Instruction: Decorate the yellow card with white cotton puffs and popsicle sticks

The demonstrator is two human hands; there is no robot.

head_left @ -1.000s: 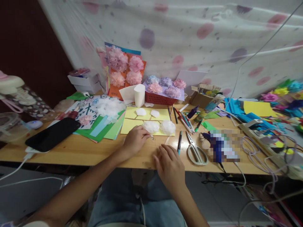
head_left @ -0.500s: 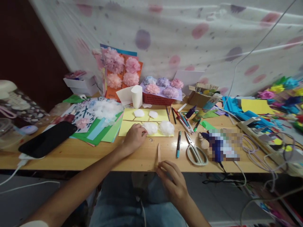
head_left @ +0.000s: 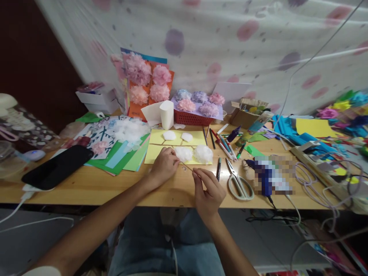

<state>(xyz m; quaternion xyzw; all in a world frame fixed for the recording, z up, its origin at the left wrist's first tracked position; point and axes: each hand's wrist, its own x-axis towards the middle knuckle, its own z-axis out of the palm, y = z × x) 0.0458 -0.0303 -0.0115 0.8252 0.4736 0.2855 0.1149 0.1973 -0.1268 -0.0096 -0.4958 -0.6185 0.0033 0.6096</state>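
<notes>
My left hand [head_left: 164,166] rests with curled fingers on the near edge of a yellow card [head_left: 178,147], right beside a white tissue puff [head_left: 184,153]; what its fingers hold is hidden. A second puff [head_left: 203,154] sits to the right, and two smaller white ones [head_left: 169,135] lie farther back on the card. My right hand [head_left: 207,191] pinches a thin tan paper strip [head_left: 187,167] above the wooden table [head_left: 94,184]. The strip slants up and left toward my left fingertips.
White-handled scissors [head_left: 238,180] and a teal pen [head_left: 219,168] lie right of my hands, with more pens [head_left: 222,143] behind. A black phone [head_left: 57,166], green papers [head_left: 126,159], a paper roll [head_left: 168,114], a red basket [head_left: 191,117] of tissue flowers and cables [head_left: 316,180] crowd the table.
My right hand picked the tan strip up from the table edge and carried it up and left toward my left hand. My left hand stayed at the puff.
</notes>
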